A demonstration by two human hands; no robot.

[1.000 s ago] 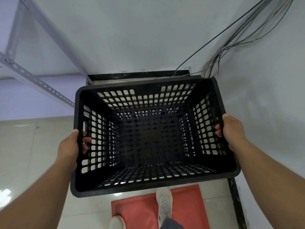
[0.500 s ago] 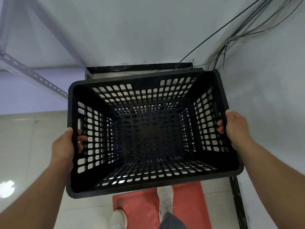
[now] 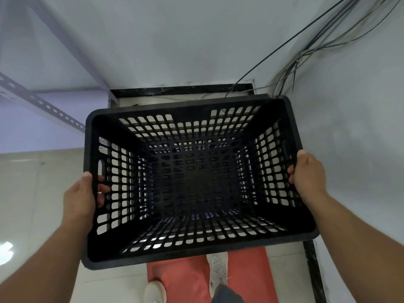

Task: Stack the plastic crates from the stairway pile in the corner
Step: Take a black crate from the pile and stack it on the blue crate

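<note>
A black plastic crate (image 3: 196, 252) with perforated walls fills the middle of the head view, its open top facing me. My left hand (image 3: 79, 199) grips its left rim, fingers showing through the wall's holes. My right hand (image 3: 307, 177) grips the right rim the same way. The crate hangs above the floor of the room's corner. Through its lattice bottom I see more dark lattice, so another crate seems to lie beneath; I cannot tell whether they touch.
White walls meet in a corner ahead, with loose cables (image 3: 290, 60) hanging down on the right. A slotted metal rack frame (image 3: 46, 106) stands at the left. A red mat (image 3: 185, 278) lies under my white shoes (image 3: 217, 272). Glossy tiled floor (image 3: 32, 204) spreads to the left.
The crate has moved down and slightly forward towards the corner, and both hands have gone down with it. Their grip has not changed.
</note>
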